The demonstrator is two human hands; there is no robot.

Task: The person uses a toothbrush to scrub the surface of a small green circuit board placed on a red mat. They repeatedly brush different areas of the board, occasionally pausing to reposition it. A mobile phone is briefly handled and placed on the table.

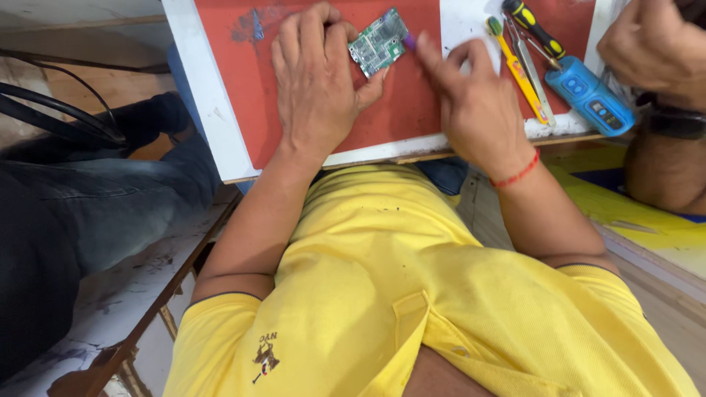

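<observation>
Left hand [316, 81]: rests palm down on the red mat, fingers and thumb clamped on the edges of the green circuit board [378, 42].
Circuit board: lies tilted on the mat at about 12 o'clock in the view, pinned between the left fingertips and thumb, components facing up.
Right hand [478, 103]: sits at 1 o'clock, just right of the board, fingers pinched together on a small purple-tipped tool [409, 43].
Purple-tipped tool: its tip touches the right edge of the board; the rest is hidden inside the hand, so its kind cannot be told.
Red mat [250, 95]: covers most of the white desk [209, 103], with a dark smudge at 11 o'clock.
Tools at 2 o'clock: an orange-handled brush [518, 73], steel tweezers [531, 70], a screwdriver with black and yellow grip [533, 26] and a blue handheld device [592, 95] lie side by side, apart from both hands.
Wrist: a red thread band [517, 175] circles the right wrist.
Clothing: a yellow polo shirt [412, 294] fills the lower view.
Other person: a hand [651, 48] with a dark watch at 3 o'clock, beside the blue device.
</observation>
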